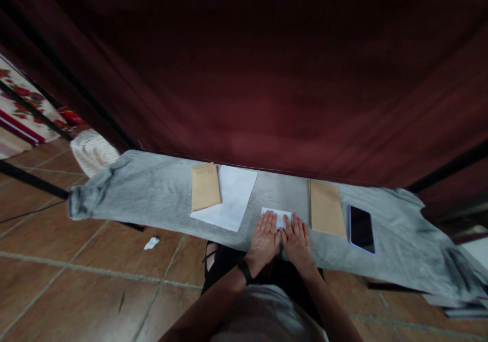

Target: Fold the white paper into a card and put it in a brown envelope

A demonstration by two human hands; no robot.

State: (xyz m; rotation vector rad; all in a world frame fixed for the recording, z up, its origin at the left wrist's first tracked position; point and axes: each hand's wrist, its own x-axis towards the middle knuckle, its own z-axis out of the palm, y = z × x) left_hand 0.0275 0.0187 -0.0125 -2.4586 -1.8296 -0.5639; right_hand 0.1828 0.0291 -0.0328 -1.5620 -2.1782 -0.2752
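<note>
Both my hands lie flat, side by side, on a small folded white paper (277,214) near the front edge of a narrow table covered with grey cloth (152,194). My left hand (264,239) has its fingers stretched out and pressed on the paper's left part; a dark band sits on that wrist. My right hand (298,241) is spread flat on the paper's right part. Only the far strip of the paper shows beyond my fingertips.
A brown envelope (205,185) lies on white sheets (233,196) to the left. Another brown envelope (326,208) and a dark phone (361,228) lie to the right. A dark red curtain (267,78) hangs behind. A paper scrap (151,242) lies on the tiled floor.
</note>
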